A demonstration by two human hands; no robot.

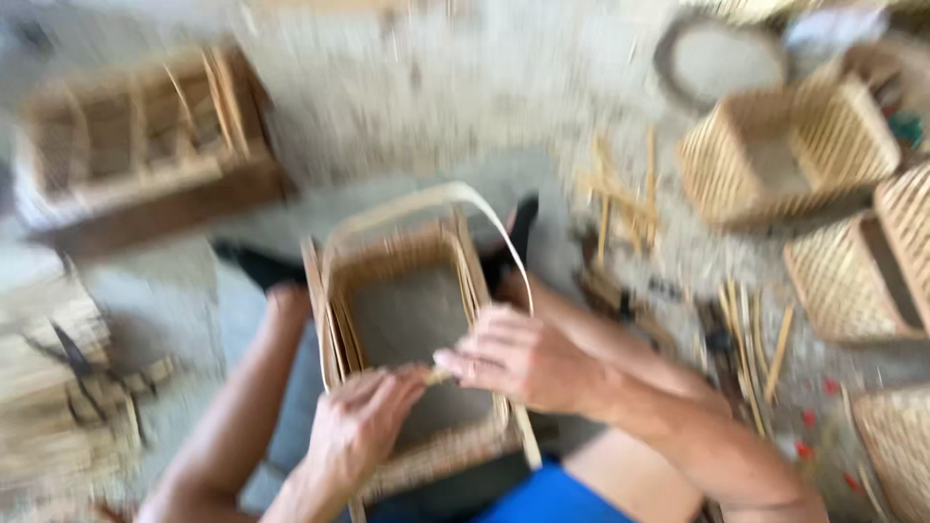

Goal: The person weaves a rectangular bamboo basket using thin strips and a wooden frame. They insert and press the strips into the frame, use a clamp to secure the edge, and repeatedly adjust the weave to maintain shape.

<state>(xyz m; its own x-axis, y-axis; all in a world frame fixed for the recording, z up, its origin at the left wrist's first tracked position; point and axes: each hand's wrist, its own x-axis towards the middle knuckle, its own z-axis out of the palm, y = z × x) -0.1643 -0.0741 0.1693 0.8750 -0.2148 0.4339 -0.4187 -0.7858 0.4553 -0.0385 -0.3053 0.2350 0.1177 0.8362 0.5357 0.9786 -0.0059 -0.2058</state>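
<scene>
**Head view: both hands at the near rim of an unfinished basket**

Head camera, looking down, picture blurred by motion. Between the knees, an unfinished rectangular wicker basket point(407, 320), open side up, grey bottom visible inside. Over its far rim, a long pale cane strip point(455, 199), bent into an arch and running down along the right wall to the near corner.

Left hand point(358, 426) on the near rim of the basket, fingers point(392, 387) curled and nearly closed, tips touching the weave right at the edge. Pinched between them perhaps a thin strand, but too blurred to say for sure.

Right hand point(518, 358) just beside, knuckles up, fingers point(465, 363) bent and close together, tips pointing to the left fingertips and almost meeting them. At the meeting place a small pale bit of cane point(441, 376), touched by both sets of fingertips; real grip not possible to tell.

Right of the right fingers, well apart, on the grey floor: loose cane sticks point(620, 203) and several finished woven baskets point(790, 150). Beyond them, at the top, a round hoop point(717, 53). Left of the left fingers, well apart, a wooden crate-like frame point(136, 136) and a bundle of straw-coloured material point(58, 407). Below both wrists, a piece of blue cloth point(547, 499).
</scene>
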